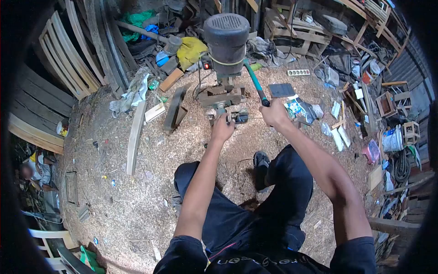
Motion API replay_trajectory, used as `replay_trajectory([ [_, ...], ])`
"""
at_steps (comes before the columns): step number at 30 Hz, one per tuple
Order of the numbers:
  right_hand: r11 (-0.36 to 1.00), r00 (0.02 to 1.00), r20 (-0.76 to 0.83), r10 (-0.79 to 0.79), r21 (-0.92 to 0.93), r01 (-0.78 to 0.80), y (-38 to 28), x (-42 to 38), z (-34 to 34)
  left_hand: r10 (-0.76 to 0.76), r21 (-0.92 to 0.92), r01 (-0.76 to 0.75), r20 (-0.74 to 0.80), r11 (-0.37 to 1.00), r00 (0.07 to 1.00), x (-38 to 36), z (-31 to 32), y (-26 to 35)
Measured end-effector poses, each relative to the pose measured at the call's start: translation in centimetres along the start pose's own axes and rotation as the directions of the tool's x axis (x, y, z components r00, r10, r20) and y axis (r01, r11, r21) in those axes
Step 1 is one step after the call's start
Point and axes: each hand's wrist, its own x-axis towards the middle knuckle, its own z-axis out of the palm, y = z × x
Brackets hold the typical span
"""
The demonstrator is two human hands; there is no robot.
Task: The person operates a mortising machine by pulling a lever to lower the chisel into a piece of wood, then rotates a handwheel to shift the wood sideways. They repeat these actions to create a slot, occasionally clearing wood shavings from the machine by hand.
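In front of me stands a drilling or mortising machine with a dark motor (226, 39) on top. From its right side a green lever (254, 78) slopes down towards me. My right hand (276, 114) is closed around the black grip at the lever's lower end. At the machine's base my left hand (222, 129) is closed at the metal clamp parts (240, 117); what its fingers grip is partly hidden. A wooden workpiece (221, 97) lies across the machine under the motor.
Shavings cover the ground. Left of the machine lie a long board (136, 137) and a dark wooden piece (175, 112). To the right are a power strip (298, 72), a dark flat panel (281, 90) and scraps. Curved slats (68, 55) lean at the left; a person (39, 171) sits far left.
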Motion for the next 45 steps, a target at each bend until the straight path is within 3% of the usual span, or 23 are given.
replay_trajectory([
  [2,1.0,1.0,-0.013,0.004,-0.002,-0.004,1.3,0.8,0.9,0.007,-0.068,-0.006,0.025,0.998,1.0,0.3,-0.3,1.1],
  [6,1.0,0.999,-0.044,0.011,0.006,-0.011,1.8,0.7,1.7,0.062,-0.012,-0.061,0.032,0.998,0.998,0.9,1.7,0.5],
  [9,0.999,0.999,-0.048,-0.004,0.033,0.006,1.9,1.0,2.0,-0.003,0.071,0.002,0.009,0.997,1.0,0.8,2.8,-0.5],
  [15,0.998,0.997,-0.061,-0.046,0.046,0.048,2.7,0.9,2.9,-0.07,0.034,0.069,0.011,0.997,0.997,1.6,2.8,-0.8],
  [18,0.995,0.996,-0.078,-0.036,0.089,0.043,3.5,0.6,3.7,-0.093,0.099,0.094,-0.012,0.991,0.996,1.6,3.3,-1.1],
  [21,0.993,0.994,-0.099,-0.044,0.102,0.054,4.1,-0.1,4.5,-0.2,0.12,0.202,-0.031,0.972,0.979,1.7,4.5,-2.5],
  [26,0.99,0.99,-0.124,-0.072,0.116,0.087,5.8,-0.3,6.0,-0.335,0.233,0.306,0.092,0.923,0.938,1.1,6.0,-4.2],
  [29,0.99,0.99,-0.135,-0.051,0.125,0.068,5.9,-0.7,6.4,-0.293,0.323,0.248,0.097,0.913,0.951,0.8,6.6,-5.1],
  [32,0.976,0.978,-0.184,-0.1,0.173,0.132,7.2,-0.3,7.6,-0.221,0.309,0.182,0.094,0.933,0.971,0.5,7.4,-5.9],
  [45,0.97,0.971,-0.212,-0.109,0.19,0.15,8.7,0.5,9.6,-0.098,0.235,0.081,0.061,0.969,0.993,0.1,6.9,-5.7],
])
